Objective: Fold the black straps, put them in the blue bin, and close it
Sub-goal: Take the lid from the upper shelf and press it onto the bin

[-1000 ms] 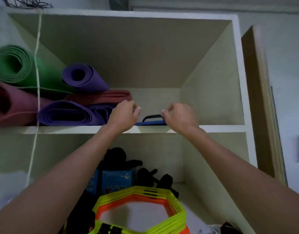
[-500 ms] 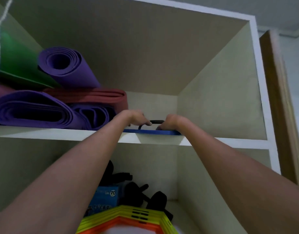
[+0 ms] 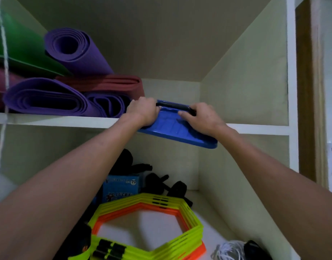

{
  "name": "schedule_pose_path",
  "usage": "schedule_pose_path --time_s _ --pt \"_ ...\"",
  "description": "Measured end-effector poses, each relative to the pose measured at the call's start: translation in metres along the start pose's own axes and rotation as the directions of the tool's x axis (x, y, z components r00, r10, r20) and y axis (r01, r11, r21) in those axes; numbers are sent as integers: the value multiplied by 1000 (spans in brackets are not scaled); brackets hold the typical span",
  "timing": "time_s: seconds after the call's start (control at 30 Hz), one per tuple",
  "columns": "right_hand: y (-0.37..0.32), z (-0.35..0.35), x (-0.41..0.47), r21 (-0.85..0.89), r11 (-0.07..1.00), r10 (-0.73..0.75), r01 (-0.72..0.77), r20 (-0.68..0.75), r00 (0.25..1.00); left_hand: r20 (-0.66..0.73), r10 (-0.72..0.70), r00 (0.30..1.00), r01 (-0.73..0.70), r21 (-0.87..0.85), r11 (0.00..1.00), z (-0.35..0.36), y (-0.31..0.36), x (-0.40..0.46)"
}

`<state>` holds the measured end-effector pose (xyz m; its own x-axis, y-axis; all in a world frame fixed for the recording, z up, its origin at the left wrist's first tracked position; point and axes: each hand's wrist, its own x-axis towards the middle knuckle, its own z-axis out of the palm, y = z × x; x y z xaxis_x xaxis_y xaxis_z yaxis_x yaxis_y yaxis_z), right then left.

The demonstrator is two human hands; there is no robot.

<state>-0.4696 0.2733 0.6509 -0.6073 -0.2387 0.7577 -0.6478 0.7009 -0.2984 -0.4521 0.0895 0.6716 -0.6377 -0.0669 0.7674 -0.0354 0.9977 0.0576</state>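
A flat blue bin lid (image 3: 177, 133) with a black handle (image 3: 173, 106) hangs partly over the front edge of the upper shelf (image 3: 54, 120), tilted down toward me. My left hand (image 3: 142, 112) grips its left end by the handle. My right hand (image 3: 201, 117) holds its right side, fingers over the handle's other end. Black straps (image 3: 155, 180) lie bunched at the back of the lower compartment. The body of the blue bin is not in sight.
Rolled purple, maroon and green mats (image 3: 71, 53) fill the upper shelf's left side. Below sit a blue box (image 3: 122, 186), stacked yellow and orange hexagon rings (image 3: 148, 228), and a white cord coil (image 3: 231, 250). A white rope (image 3: 3, 72) hangs at left.
Both hands closed on the blue lid and drew it forward off the upper shelf; it now overhangs the edge and tilts down. The camera moved closer and lower.
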Motion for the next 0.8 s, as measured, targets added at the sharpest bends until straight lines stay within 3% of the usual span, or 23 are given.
schedule_pose_path --time_s 0.1,0.3,0.5,0.63,0.8 --pt "-7 1 -41 27 1000 14 -11 -91 996 -141 88 986 -68 139 988 -9 7 -53" --pt "-1 55 -185 203 978 -9 39 -148 989 -162 -17 987 22 32 999 8 11 -226" --pt "40 180 -372 164 976 97 -140 243 965 190 -184 964 186 7 983 135 -16 -430" --pt "59 248 -462 85 962 198 -258 433 879 439 -294 849 341 -30 940 209 -31 -524" --pt "76 313 -495 49 961 194 -271 578 793 547 -314 776 370 9 929 264 -58 -567"
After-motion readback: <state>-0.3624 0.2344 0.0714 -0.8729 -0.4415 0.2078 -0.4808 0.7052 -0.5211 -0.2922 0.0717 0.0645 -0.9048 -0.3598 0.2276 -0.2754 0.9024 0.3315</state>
